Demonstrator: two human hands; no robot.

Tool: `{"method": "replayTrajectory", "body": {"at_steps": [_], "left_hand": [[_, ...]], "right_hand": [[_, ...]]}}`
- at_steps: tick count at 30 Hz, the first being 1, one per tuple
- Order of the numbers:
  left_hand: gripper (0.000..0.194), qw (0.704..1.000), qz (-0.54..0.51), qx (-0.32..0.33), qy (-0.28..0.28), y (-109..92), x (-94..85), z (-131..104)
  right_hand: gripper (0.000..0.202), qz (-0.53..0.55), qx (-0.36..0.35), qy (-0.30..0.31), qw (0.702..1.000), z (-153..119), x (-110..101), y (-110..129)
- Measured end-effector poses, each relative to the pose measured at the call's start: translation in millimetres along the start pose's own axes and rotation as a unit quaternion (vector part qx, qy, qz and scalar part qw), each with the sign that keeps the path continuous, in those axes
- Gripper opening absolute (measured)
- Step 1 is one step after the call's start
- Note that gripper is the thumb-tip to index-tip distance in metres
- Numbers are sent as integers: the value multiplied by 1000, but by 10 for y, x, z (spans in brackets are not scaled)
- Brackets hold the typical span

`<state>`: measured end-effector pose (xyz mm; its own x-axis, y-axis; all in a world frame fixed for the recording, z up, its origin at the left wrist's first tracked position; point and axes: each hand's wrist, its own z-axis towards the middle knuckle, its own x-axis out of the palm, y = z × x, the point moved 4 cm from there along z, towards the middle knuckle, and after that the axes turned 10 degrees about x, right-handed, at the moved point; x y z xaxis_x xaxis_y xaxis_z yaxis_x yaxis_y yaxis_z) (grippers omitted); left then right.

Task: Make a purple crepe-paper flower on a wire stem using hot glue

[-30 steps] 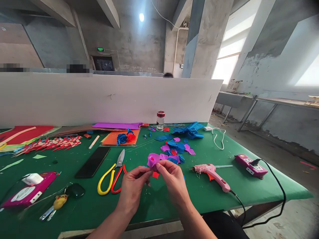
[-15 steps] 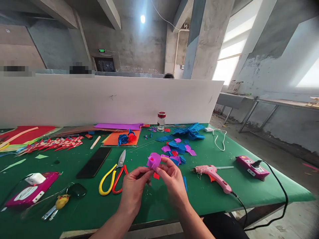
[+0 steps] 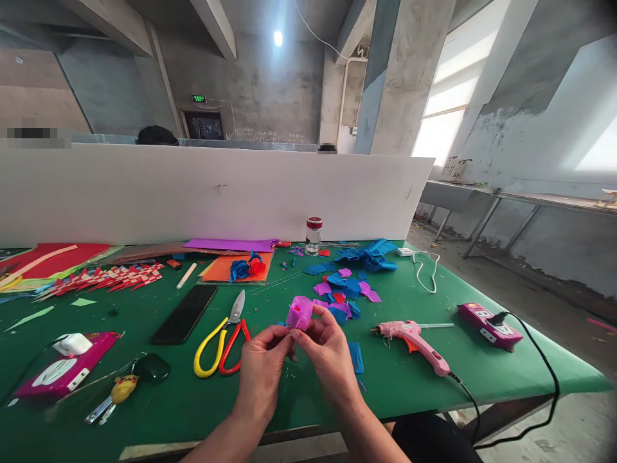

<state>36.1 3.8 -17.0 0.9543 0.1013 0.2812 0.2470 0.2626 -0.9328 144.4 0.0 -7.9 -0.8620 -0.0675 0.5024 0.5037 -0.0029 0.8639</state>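
A small purple paper flower (image 3: pixel 299 312) with a bit of red at its centre is held up between both hands. My left hand (image 3: pixel 264 360) pinches its base from the left. My right hand (image 3: pixel 328 344) has its fingers closed round the flower's lower right side. Scissors (image 3: pixel 224 341) with one yellow and one red handle lie left of the hands. To the right rests a pink glue gun (image 3: pixel 417 344). Purple, blue and red paper pieces (image 3: pixel 344 292) are scattered behind the right hand, and a blue piece (image 3: pixel 355 357) lies beside it.
A black phone (image 3: pixel 186 315) lies left of the scissors. Blue and red paper flowers (image 3: pixel 248 267) sit on orange sheets. Farther back stands a glass jar (image 3: pixel 313 238) before a white board (image 3: pixel 270 193). Magenta power strips (image 3: pixel 489 326) lie at both sides, one with a black cable.
Both hands have turned the purple flower slightly, and its petal now looks more wrapped round. More of the blue piece beside my right hand shows.
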Motion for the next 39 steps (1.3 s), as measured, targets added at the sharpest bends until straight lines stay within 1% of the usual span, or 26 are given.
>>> {"method": "replayTrajectory", "body": {"at_steps": [5, 9, 11, 15, 20, 25, 31, 36, 39], "left_hand": [[20, 1000, -1, 0, 4, -29, 38, -30], [26, 998, 1, -17, 53, -77, 45, 10], [31, 998, 1, -20, 63, -111, -1, 72], [26, 998, 8, -25, 49, -171, -123, 218], [24, 992, -4, -48, 114, -197, -104, 251], [18, 987, -41, -57, 147, -204, -65, 212], [20, 981, -82, -90, 149, -110, -73, 203], [21, 978, -114, -98, 146, -41, -61, 204], [20, 977, -127, -99, 141, -38, -56, 192]], "right_hand": [[48, -16, -2, -15, 1000, 19, -45, -1], [50, -32, 0, -18, 999, 45, -93, 72], [49, -27, 6, -12, 1000, 52, -115, 114], [48, -11, 42, 4, 999, 32, -114, 148], [49, 9, 90, 12, 996, -12, -50, 92], [56, 28, 113, 6, 993, -22, -37, 55], [63, 14, 98, 9, 995, -14, -40, 78], [72, -14, 79, 7, 997, -16, -47, 77], [73, -23, 71, 11, 997, -30, -45, 89]]}}
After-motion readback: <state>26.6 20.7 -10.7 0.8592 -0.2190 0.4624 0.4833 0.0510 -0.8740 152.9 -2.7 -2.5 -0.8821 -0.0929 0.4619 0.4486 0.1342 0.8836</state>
